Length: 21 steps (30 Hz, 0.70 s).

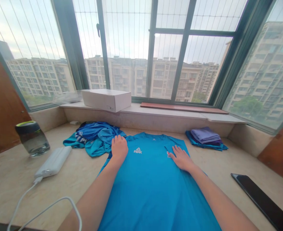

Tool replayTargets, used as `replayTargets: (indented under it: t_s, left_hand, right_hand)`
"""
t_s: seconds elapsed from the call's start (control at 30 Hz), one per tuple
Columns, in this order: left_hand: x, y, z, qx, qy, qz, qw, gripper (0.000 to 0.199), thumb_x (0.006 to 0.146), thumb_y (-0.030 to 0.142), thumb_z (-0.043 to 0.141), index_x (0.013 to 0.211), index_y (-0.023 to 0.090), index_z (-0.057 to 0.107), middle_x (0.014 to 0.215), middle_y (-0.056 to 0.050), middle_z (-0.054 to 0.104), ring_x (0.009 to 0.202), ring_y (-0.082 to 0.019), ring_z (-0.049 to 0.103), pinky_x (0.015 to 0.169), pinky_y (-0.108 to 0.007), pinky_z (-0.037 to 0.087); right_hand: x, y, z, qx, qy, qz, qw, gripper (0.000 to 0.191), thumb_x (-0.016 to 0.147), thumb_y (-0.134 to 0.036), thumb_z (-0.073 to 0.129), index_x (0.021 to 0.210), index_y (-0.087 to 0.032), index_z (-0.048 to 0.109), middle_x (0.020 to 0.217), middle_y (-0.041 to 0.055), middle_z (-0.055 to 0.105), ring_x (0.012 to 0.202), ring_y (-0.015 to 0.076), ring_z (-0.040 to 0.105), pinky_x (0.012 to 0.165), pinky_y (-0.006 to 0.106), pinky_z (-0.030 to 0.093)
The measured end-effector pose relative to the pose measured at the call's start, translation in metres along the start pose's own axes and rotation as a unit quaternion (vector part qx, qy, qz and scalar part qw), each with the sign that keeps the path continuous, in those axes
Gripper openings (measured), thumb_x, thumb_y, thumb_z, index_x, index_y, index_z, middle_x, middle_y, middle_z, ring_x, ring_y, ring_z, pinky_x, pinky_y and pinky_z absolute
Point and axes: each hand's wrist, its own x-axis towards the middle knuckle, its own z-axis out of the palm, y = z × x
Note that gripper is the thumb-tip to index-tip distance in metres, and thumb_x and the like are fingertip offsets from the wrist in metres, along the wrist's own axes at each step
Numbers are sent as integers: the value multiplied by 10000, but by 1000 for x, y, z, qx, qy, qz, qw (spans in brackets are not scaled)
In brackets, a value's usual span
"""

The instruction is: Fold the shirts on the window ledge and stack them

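A blue T-shirt point(153, 179) lies spread front side up on the counter, its neckline towards the window and its hem beyond the lower frame edge. White lettering and a small logo mark its chest. At the shirt's left shoulder, my left hand point(119, 150) has its fingers curled down on the fabric, the fingertips mostly hidden. My right hand point(181, 158) rests on the right side of the chest, fingers spread over the cloth, holding nothing. Just beyond my left hand is a crumpled heap of blue clothes point(98, 136).
Folded clothes point(206, 138) are stacked at the back right. A black phone point(261, 199) lies at the right. On the left stand a water bottle point(32, 139) and a white power bank point(53, 162) with its cable point(23, 195). A white box point(105, 99) sits on the window ledge.
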Motion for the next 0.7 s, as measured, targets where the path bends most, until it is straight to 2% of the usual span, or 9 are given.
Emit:
replayTargets:
  t_s: [0.07,0.17,0.27,0.33,0.47,0.63,0.7]
  left_hand:
    - [-1,-7,-4,-1,-34,-32,999,461,936,187,396,1330,27,573,1328,-277,582,1308,-395,483,1079,-492,360]
    - [-1,-13,-4,1,-62,-39,997,479,935,237,460,1364,41,539,1237,-263,618,1190,-377,572,985,-446,440]
    - [1,-16,-4,6,-70,-38,997,471,953,236,450,1405,128,523,1246,-224,613,1154,-354,590,924,-427,472]
    - [1,-18,-3,12,-69,-36,997,395,963,216,414,1292,154,624,1229,-205,613,1142,-346,591,902,-428,478]
    - [3,-23,1,21,-48,-23,998,399,952,148,350,1050,118,736,1209,-208,619,1158,-344,571,962,-458,445]
    - [10,-24,-3,12,5,-8,1000,424,983,190,318,1083,119,724,1345,-192,592,1229,-329,541,1024,-428,410]
    - [11,-17,-10,-10,40,15,999,432,1013,242,295,1103,125,701,1261,-183,649,1178,-316,583,1002,-409,423]
  right_hand:
    - [2,2,2,-14,8,13,1000,751,1018,-595,193,1588,-111,259,1661,148,204,1536,305,167,1217,487,193]
    - [6,4,2,-33,30,34,998,638,1040,-452,237,1572,-108,302,1644,182,248,1530,327,178,1190,532,221]
    - [6,3,-2,-30,41,46,998,631,1042,-462,227,1573,-130,307,1645,183,244,1529,341,172,1181,573,208]
    - [3,-1,-4,-8,31,40,999,660,1038,-519,199,1583,-158,288,1658,153,219,1532,320,174,1194,558,192]
    - [-8,-7,-3,32,-4,7,999,758,1009,-634,178,1590,-154,268,1664,127,206,1540,288,155,1219,508,162]
    - [-18,-9,-2,21,-9,-11,1000,750,1006,-640,186,1600,-185,236,1674,104,167,1549,274,107,1226,511,123]
    - [-19,-10,-3,24,-9,-8,1000,751,1005,-644,177,1601,-190,232,1675,97,166,1550,269,103,1227,507,119]
